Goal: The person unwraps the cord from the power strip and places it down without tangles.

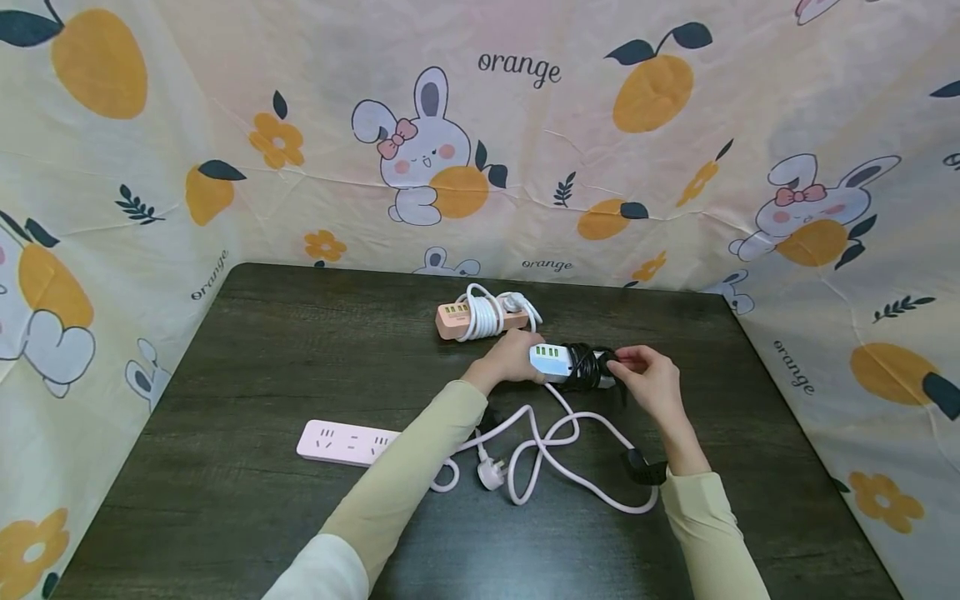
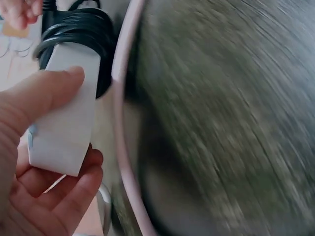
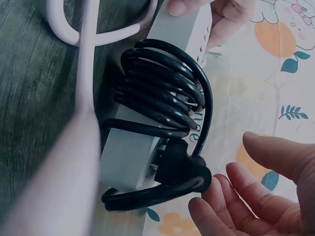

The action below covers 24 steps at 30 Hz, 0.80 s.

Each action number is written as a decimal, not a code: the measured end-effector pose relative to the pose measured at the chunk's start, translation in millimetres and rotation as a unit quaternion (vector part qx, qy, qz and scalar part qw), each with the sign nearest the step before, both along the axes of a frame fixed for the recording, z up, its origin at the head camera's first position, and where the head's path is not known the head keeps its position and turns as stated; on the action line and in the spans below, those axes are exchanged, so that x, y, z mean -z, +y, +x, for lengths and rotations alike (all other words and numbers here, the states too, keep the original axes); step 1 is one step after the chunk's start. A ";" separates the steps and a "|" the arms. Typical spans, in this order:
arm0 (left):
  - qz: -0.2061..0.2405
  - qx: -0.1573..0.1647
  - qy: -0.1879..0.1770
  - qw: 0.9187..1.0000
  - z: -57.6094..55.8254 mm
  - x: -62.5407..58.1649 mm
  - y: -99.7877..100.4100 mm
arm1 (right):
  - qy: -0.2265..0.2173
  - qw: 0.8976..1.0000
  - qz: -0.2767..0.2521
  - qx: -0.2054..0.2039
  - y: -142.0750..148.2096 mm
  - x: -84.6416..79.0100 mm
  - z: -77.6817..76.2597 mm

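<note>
My left hand grips one end of a white power strip, thumb on one face and fingers beneath it in the left wrist view. A black cord is wound in several turns round the strip's other half. The cord's black plug sits against that far end, with a loop of cord beside it. My right hand is at the plug end; in the right wrist view its thumb stands apart from the fingers. Those fingertips are close beside the plug; whether they touch it I cannot tell.
A peach power strip wrapped in white cord lies behind my left hand. Nearer, a pink power strip lies on the dark table, partly behind my left forearm. Its loose pink cord loops between my arms, near its plug.
</note>
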<state>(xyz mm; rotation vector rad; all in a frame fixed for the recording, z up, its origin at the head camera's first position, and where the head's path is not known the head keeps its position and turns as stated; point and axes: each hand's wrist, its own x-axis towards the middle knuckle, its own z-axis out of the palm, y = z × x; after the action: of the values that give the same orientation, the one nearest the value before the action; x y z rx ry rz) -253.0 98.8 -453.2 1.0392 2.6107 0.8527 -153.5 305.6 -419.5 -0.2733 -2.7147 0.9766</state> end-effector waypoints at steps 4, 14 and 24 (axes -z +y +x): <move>0.033 0.004 0.003 0.999 0.7 -3.4 2.3 | 0.012 1.000 -0.003 0.005 0.7 -1.2 0.1; 0.076 0.008 0.032 0.997 1.3 -15.0 -4.6 | 0.050 0.998 -0.010 0.019 -3.2 -12.8 5.2; 0.145 -0.029 0.009 0.989 0.2 -39.1 -21.8 | 0.145 0.989 -0.019 0.003 -16.1 -31.8 3.9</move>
<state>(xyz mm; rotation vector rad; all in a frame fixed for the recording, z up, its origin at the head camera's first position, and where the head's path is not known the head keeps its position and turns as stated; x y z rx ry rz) -252.8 77.1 -414.1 1.0463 2.5949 1.2720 -149.6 289.5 -387.8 -0.1333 -2.4338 0.9834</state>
